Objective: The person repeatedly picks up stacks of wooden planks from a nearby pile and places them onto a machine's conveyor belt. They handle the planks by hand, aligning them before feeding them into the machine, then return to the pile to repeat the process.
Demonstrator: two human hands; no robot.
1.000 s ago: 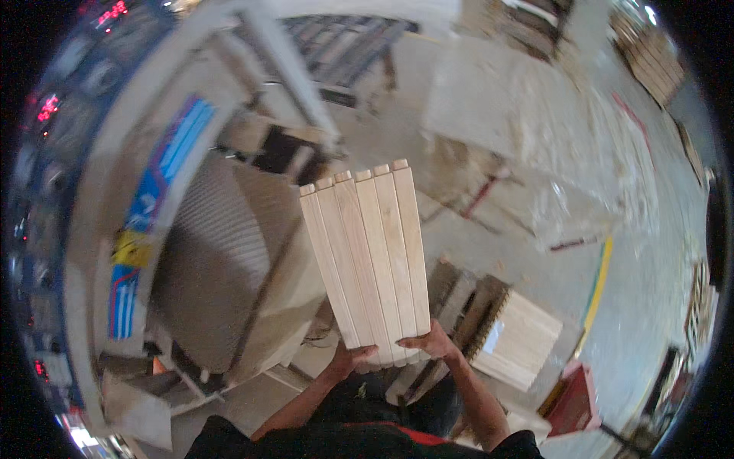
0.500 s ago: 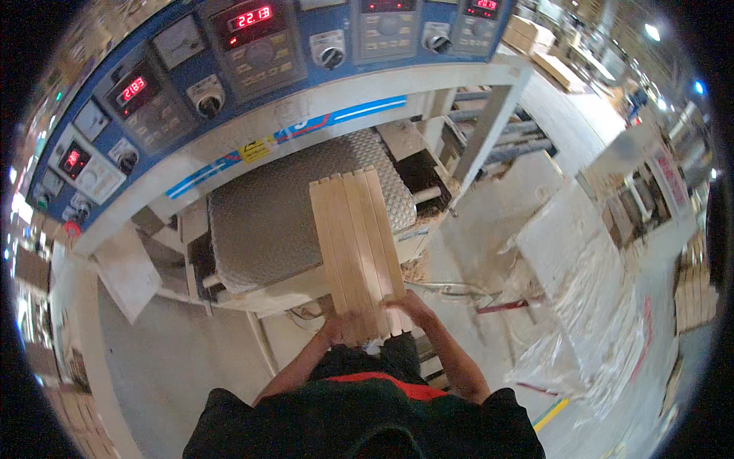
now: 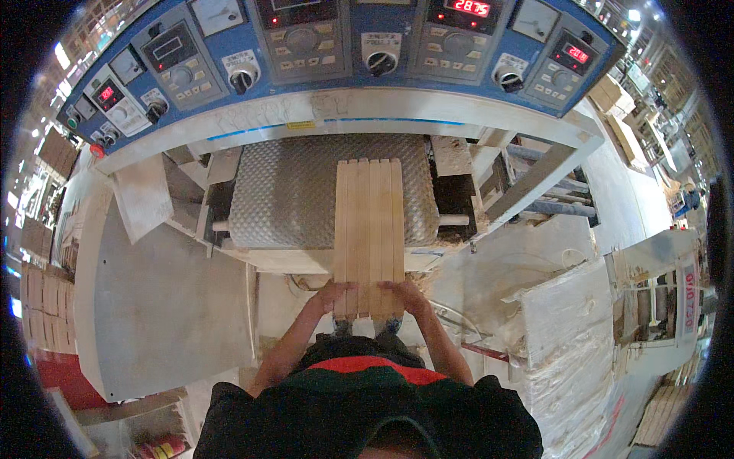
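Note:
A flat row of several light wooden strips (image 3: 368,214) lies side by side, pointing straight away from me. Its far part is over the grey, dimpled conveyor belt (image 3: 279,195); whether it rests on the belt I cannot tell. My left hand (image 3: 334,293) grips the near left edge, thumb on top. On the near right edge my right hand (image 3: 407,294) holds on in the same way. Both sets of fingers are mostly hidden beneath the wood. The near ends of the strips reach back toward my body, above my shoes.
Above the belt runs a machine's blue control panel (image 3: 397,57) with knobs and red displays. A pale crossbar (image 3: 344,107) spans the opening below it. To the left stands a grey sheet panel (image 3: 168,298); at right, a plastic-wrapped stack (image 3: 569,344). Hoses lie on the floor.
The strips have turned from a leftward slant to straight ahead, and their edges sit more evenly together. Both hands still hold the near end. My view has shifted, showing more of the panel's right side.

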